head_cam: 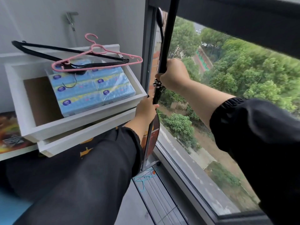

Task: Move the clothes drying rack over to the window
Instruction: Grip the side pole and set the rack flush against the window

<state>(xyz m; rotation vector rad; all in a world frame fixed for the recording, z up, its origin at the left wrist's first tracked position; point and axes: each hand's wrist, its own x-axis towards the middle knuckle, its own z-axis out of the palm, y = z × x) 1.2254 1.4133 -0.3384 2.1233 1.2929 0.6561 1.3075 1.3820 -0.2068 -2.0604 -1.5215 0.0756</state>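
We hold the tall black metal pole of the clothes drying rack [167, 38] with both hands, right up next to the big glass window [227, 95]. Our right hand [174, 73] has its fingers wrapped tight around the pole up high. Our left hand [145, 108] has its fingers closed around it lower down, just under the shiny silver clamp [157, 85]. The pole leans a little. If we tip it more, the top could knock the glass. The white wooden tray [78, 120] is close on our left. A swing that way could bump the pink plastic hanger [103, 58] and the black hanger [48, 51] off it.
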